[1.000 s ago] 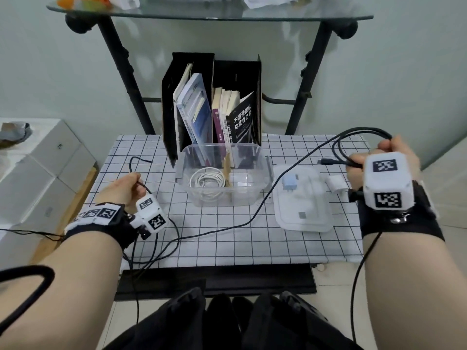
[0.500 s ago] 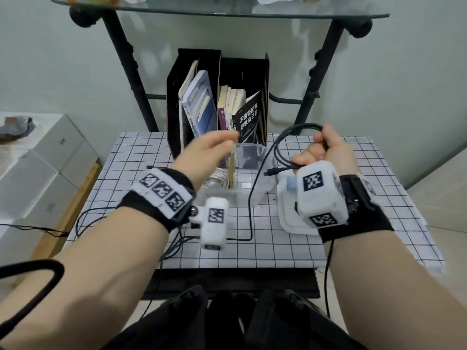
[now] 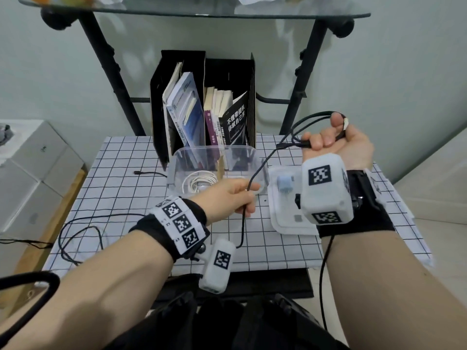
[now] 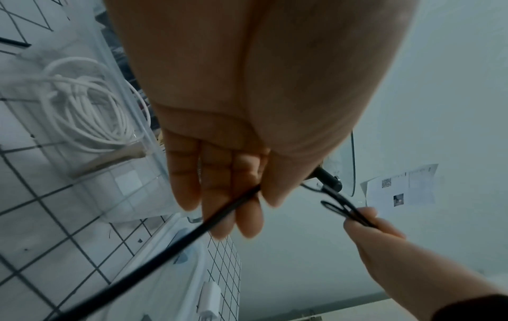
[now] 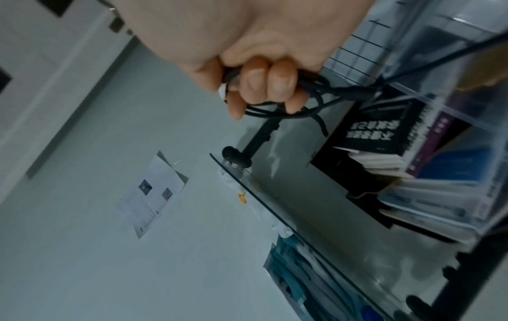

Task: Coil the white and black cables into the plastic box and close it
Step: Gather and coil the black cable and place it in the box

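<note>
- Head view: the white cable (image 3: 201, 182) already lies coiled inside the plastic box (image 3: 177, 170), which stands open near the middle of the tabletop (image 3: 121, 178), in front of a black file holder (image 3: 182, 72) of books. The lid (image 3: 285, 221) rests just right of the box with a small blue charger (image 3: 285, 188) on it. The right hand (image 3: 336, 142) is raised, fingers clamped round a few loops of the black cable (image 3: 267, 157); the left hand (image 3: 227, 198) pinches the running length lower down. A long tail trails over the near left part of the tabletop, so I judge the coiling well short of done, with boxing and closing left.
- Left wrist view: only here is it plain that the left hand's fingers (image 4: 219, 195) lie nearly straight, the black cable (image 4: 176, 249) pinned between them and the thumb.
- Right wrist view: this alone shows the right hand's fingers (image 5: 261, 84) curled tight on the bundled loops (image 5: 310, 97), hidden elsewhere by the hand.
</note>
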